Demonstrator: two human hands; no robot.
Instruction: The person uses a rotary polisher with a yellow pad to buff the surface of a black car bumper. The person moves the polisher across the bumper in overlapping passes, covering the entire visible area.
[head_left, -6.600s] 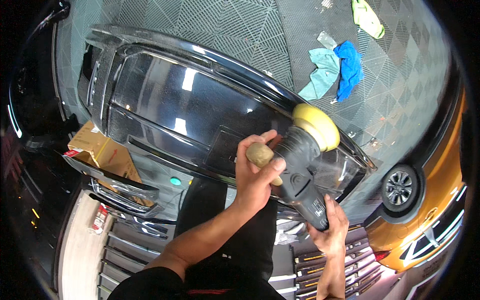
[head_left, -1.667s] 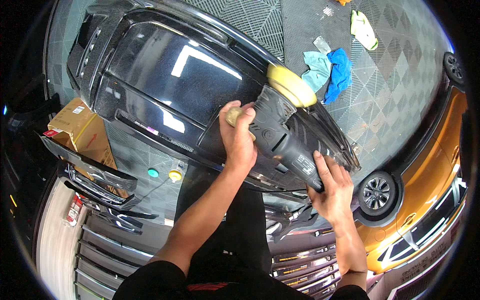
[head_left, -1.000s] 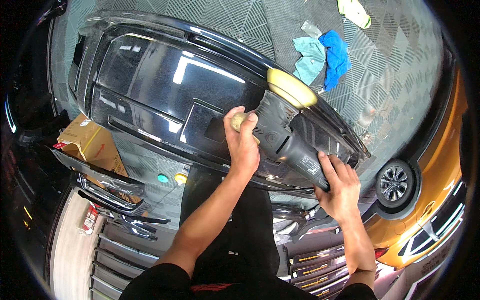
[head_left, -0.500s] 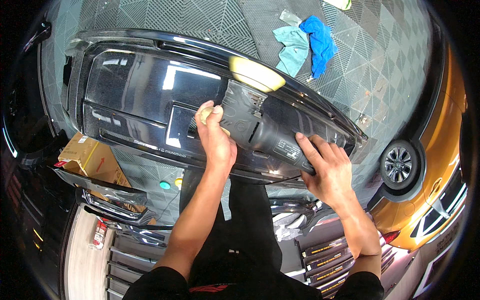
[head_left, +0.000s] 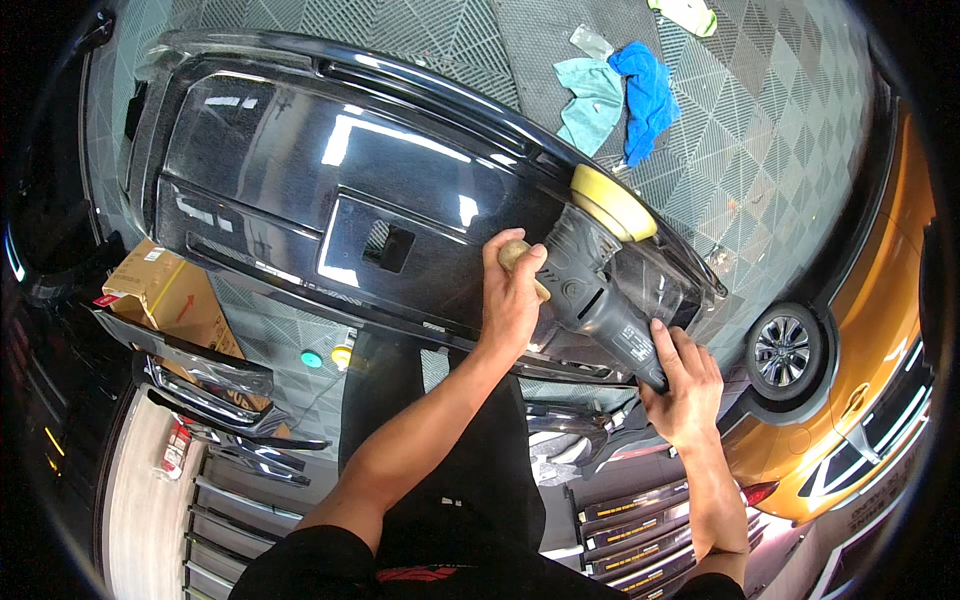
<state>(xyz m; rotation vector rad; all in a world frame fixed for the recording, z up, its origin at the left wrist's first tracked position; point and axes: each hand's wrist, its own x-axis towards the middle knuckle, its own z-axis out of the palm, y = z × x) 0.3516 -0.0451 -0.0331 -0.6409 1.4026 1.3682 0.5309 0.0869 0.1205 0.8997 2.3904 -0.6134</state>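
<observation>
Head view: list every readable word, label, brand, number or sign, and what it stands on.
Wording isn't copied here; these carry print:
Polisher: pale label print, too small to read.
Cardboard box: red arrow; other print unclear.
Red-and-white package: print too small.
Long dark boxes, lower right: yellowish lettering, too small.
Grey surface, far lower right: dark lettering, blurred.

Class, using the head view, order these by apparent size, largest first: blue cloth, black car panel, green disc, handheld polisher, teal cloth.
1. Black car panel
2. Handheld polisher
3. Blue cloth and teal cloth: too alike to rank
4. Green disc
</observation>
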